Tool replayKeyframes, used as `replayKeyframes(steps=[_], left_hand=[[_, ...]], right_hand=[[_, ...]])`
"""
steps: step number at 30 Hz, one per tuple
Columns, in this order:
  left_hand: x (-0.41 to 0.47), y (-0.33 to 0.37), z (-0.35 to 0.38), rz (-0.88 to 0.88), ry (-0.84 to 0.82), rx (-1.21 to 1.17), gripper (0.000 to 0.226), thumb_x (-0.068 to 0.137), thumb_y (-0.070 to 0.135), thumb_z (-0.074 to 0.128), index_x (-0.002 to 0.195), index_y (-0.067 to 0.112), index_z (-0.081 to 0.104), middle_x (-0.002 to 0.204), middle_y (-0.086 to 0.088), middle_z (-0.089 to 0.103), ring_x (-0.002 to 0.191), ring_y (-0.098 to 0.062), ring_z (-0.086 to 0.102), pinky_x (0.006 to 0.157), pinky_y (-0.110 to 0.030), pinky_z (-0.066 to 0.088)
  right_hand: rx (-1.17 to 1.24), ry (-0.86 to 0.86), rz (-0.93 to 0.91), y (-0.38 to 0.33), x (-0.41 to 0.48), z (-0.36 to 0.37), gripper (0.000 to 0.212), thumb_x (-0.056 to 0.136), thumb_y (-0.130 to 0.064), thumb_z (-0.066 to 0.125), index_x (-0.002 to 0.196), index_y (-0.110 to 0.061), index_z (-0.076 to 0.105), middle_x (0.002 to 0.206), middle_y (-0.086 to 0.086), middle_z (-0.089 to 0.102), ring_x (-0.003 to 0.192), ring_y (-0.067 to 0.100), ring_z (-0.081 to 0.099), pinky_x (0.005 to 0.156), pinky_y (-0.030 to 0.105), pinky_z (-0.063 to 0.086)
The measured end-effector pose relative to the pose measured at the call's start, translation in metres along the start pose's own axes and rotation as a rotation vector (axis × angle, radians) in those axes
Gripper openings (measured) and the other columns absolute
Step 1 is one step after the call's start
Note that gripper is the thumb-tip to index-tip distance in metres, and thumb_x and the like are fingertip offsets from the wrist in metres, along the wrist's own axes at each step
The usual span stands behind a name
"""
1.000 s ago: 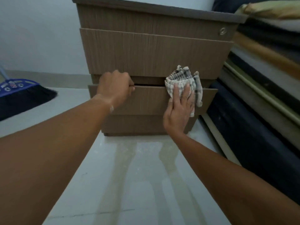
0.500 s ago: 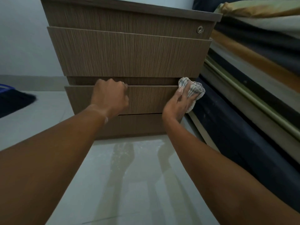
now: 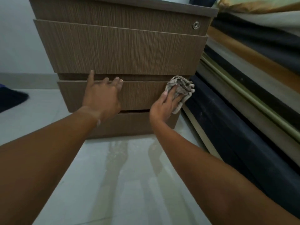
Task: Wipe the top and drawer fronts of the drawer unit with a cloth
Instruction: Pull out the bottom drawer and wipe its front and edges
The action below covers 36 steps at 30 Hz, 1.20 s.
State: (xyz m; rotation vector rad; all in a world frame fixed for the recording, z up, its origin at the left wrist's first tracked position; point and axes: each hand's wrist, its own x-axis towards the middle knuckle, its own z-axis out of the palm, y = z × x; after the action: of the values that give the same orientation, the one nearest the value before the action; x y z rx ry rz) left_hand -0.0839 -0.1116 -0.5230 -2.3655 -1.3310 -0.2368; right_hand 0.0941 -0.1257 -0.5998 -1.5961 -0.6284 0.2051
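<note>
A brown wood-grain drawer unit (image 3: 123,49) stands on the floor in front of me, with a round lock at its upper right. My right hand (image 3: 164,106) presses a checked cloth (image 3: 181,90) against the right end of the lower drawer front (image 3: 142,95). The cloth bunches over that drawer's right corner. My left hand (image 3: 102,93) lies flat on the same drawer front near its top edge, fingers spread and holding nothing. A thin dark gap shows under this drawer.
Stacked mattresses and bedding (image 3: 253,82) press close against the unit's right side. A dark broom head (image 3: 11,99) lies on the pale tiled floor (image 3: 123,184) at the far left. A white wall (image 3: 17,38) is behind.
My left hand let go of the drawer's top edge and now rests flat with fingers spread. The cloth slid from mid-drawer to the right end. The drawer looks pushed in.
</note>
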Motion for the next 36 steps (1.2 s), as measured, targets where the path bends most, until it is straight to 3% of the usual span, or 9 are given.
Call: replayKeyframes(steps=[4, 7, 10, 16, 19, 24, 27, 31, 36], left_hand=[[0.0, 0.0, 0.008, 0.032, -0.097, 0.073, 0.06, 0.092, 0.049, 0.056, 0.147, 0.026, 0.047, 0.168, -0.002, 0.013, 0.153, -0.027, 0.018, 0.117, -0.068, -0.001], [0.003, 0.001, 0.007, 0.024, -0.052, -0.007, 0.063, 0.092, 0.045, 0.055, 0.15, 0.026, 0.042, 0.166, -0.004, 0.02, 0.151, -0.028, 0.024, 0.118, -0.067, -0.002], [0.005, -0.001, 0.009, 0.07, 0.04, -0.074, 0.057, 0.094, 0.036, 0.055, 0.148, 0.02, 0.046, 0.161, -0.006, 0.033, 0.148, -0.027, 0.031, 0.121, -0.061, 0.006], [-0.008, 0.018, 0.047, 0.212, 0.007, -0.225, 0.028, 0.1, 0.032, 0.047, 0.117, 0.02, 0.066, 0.112, -0.007, 0.071, 0.095, -0.025, 0.069, 0.082, -0.042, 0.056], [-0.015, 0.035, 0.067, 0.112, -0.127, -0.247, 0.03, 0.098, 0.028, 0.052, 0.124, 0.017, 0.062, 0.109, -0.01, 0.071, 0.089, -0.03, 0.07, 0.074, -0.039, 0.058], [-0.027, 0.046, 0.092, -0.018, -0.173, -0.233, 0.055, 0.092, 0.02, 0.061, 0.142, 0.005, 0.048, 0.135, -0.013, 0.06, 0.122, -0.031, 0.058, 0.103, -0.045, 0.044], [-0.015, 0.038, 0.088, -0.034, -0.158, -0.247, 0.035, 0.094, 0.008, 0.056, 0.128, 0.005, 0.059, 0.115, -0.018, 0.07, 0.105, -0.035, 0.068, 0.093, -0.045, 0.05], [-0.003, 0.024, 0.07, 0.071, -0.256, -0.249, 0.021, 0.093, 0.012, 0.056, 0.109, 0.014, 0.07, 0.099, -0.016, 0.076, 0.098, -0.039, 0.071, 0.079, -0.041, 0.053], [0.005, 0.007, 0.069, 0.073, -0.349, -0.38, 0.021, 0.092, 0.013, 0.056, 0.102, 0.014, 0.074, 0.098, -0.016, 0.076, 0.099, -0.039, 0.068, 0.082, -0.039, 0.049]], right_hand=[[0.106, 0.106, 0.143, 0.0, 0.029, -0.01, 0.052, 0.109, -0.032, 0.031, 0.159, -0.031, 0.016, 0.169, 0.005, 0.006, 0.155, 0.024, 0.011, 0.125, 0.037, 0.012], [0.22, 0.201, 0.336, 0.007, 0.033, -0.018, 0.044, 0.107, -0.02, 0.039, 0.15, -0.029, 0.044, 0.148, 0.005, 0.05, 0.126, 0.022, 0.055, 0.098, 0.028, 0.043], [0.218, 0.238, 0.395, 0.016, 0.031, -0.031, 0.04, 0.104, -0.015, 0.044, 0.14, -0.025, 0.058, 0.136, 0.002, 0.063, 0.118, 0.021, 0.063, 0.089, 0.024, 0.046], [0.118, 0.111, 0.339, 0.05, -0.025, -0.024, 0.037, 0.102, -0.012, 0.051, 0.137, -0.018, 0.061, 0.134, 0.005, 0.065, 0.122, 0.022, 0.06, 0.093, 0.016, 0.04], [0.138, 0.092, 0.361, 0.057, -0.045, -0.007, 0.042, 0.102, -0.009, 0.05, 0.142, -0.02, 0.056, 0.136, 0.005, 0.064, 0.124, 0.022, 0.059, 0.096, 0.017, 0.04], [0.007, 0.09, 0.285, 0.051, -0.05, 0.005, 0.059, 0.103, -0.018, 0.048, 0.157, -0.028, 0.028, 0.147, 0.002, 0.054, 0.132, 0.025, 0.051, 0.109, 0.031, 0.038], [-0.063, -0.035, 0.347, 0.057, -0.062, 0.01, 0.059, 0.103, -0.024, 0.049, 0.158, -0.025, 0.027, 0.143, 0.009, 0.056, 0.13, 0.028, 0.052, 0.106, 0.033, 0.04], [-0.177, -0.393, 0.057, 0.051, -0.098, 0.034, 0.056, 0.103, -0.014, 0.044, 0.157, -0.019, 0.031, 0.154, 0.016, 0.041, 0.138, 0.034, 0.043, 0.112, 0.037, 0.038], [-0.362, -0.285, 0.053, 0.028, -0.105, 0.062, 0.047, 0.107, -0.023, 0.037, 0.154, -0.023, 0.037, 0.163, 0.012, 0.028, 0.145, 0.032, 0.036, 0.113, 0.04, 0.036]])
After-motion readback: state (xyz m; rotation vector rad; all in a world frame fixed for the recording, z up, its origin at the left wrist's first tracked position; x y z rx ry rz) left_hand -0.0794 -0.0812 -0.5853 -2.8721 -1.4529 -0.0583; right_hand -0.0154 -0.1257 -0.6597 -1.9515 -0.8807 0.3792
